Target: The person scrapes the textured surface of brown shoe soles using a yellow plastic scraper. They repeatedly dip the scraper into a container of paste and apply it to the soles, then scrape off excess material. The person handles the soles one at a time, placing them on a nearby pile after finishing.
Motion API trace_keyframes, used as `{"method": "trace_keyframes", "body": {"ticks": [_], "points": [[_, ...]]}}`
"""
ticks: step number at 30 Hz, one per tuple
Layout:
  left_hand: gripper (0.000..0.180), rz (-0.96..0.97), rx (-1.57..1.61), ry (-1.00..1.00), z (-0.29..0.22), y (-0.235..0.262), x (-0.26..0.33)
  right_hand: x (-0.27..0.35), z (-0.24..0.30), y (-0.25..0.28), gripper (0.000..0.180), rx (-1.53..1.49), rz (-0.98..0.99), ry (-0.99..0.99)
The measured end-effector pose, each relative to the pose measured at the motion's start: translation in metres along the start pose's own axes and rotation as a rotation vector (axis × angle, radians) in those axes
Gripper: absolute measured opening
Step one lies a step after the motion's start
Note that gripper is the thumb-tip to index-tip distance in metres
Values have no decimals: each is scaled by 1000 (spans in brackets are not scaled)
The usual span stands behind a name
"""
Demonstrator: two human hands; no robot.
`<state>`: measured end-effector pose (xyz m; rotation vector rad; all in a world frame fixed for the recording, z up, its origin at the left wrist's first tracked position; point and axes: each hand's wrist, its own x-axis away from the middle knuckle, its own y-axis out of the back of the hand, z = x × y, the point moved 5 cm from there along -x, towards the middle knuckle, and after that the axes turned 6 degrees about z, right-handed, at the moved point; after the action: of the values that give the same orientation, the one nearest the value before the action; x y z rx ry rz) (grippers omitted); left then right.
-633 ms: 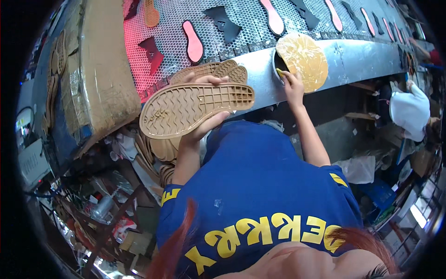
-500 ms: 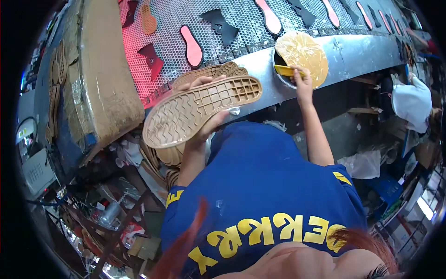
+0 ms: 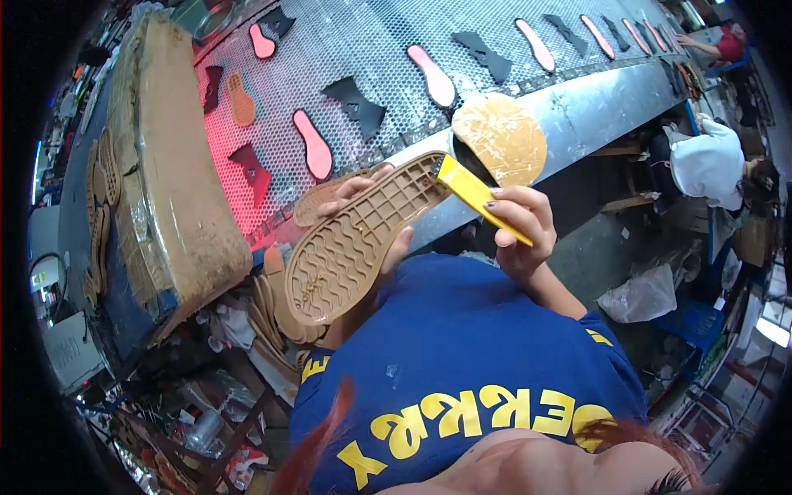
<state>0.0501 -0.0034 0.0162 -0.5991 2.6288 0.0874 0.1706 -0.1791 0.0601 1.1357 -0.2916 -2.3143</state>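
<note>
My left hand is closed around a tan shoe sole, fingers over its far edge and thumb at the near edge. Its underside, with wavy ridges and a square grid, faces up at a tilt. In my right hand is a flat yellow brush. Its dark bristles touch or hover just above the sole's narrow end; contact cannot be made out. Behind the brush stands a pot, mostly hidden, with a round yellowish smeared lid over part of its dark opening. Another tan sole lies beyond my left hand.
A mesh conveyor carries pink-topped insoles and dark cut pieces. A metal ledge runs along it. Left stands a worn cardboard-covered block. Stacked soles lie below it. A person in white is at the right.
The brush has come away from the pot to the sole's narrow end, in my right hand. The sole has shifted right and nearer, and tilted more steeply. The view has shifted too.
</note>
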Motion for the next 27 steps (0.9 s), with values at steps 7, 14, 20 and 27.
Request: {"method": "trace_keyframes", "body": {"ticks": [7, 14, 20, 27], "points": [[73, 49, 218, -106, -10, -16, -14, 2, 4, 15, 38, 46, -56, -8], [66, 232, -47, 136, -26, -36, -27, -1, 0, 15, 32, 105, -5, 25], [59, 344, -775, 123, -32, -30, -40, -7, -2, 11, 35, 40, 13, 59], [53, 216, -503, 77, -29, -36, -42, -6, -5, 7, 33, 47, -16, 47]]}}
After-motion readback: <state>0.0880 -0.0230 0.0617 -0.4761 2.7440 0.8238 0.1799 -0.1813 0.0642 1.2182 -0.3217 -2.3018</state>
